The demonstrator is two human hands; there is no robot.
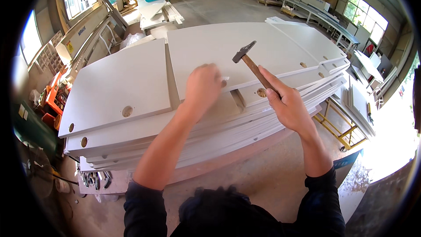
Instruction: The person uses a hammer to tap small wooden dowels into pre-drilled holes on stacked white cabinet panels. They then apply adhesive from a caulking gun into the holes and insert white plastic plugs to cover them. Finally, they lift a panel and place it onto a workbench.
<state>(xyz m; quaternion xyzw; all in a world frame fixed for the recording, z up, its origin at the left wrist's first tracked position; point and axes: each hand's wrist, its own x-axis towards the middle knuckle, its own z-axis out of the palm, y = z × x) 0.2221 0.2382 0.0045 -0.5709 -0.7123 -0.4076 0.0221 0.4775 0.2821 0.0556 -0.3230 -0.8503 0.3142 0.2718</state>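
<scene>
A hammer (259, 71) with a dark metal head and a wooden handle is in my right hand (289, 107), whose fingers wrap round the handle's lower end. The hammer head is raised over a large white panel (245, 44). My left hand (203, 87) is closed and a little blurred above the same panel's near edge. Beside its fingertips are a small whitish bit (226, 78) and a round hole in the panel. Whether the fingers pinch anything cannot be made out. Another round hole (262, 92) lies in a lower panel, left of my right hand.
White panels are stacked in uneven steps, with a second top panel (118, 87) at left. Hand tools (97, 179) lie on a ledge below the stack. A yellow-framed trolley (340, 125) stands at right. Machines line the left wall; a long conveyor (302, 11) runs behind.
</scene>
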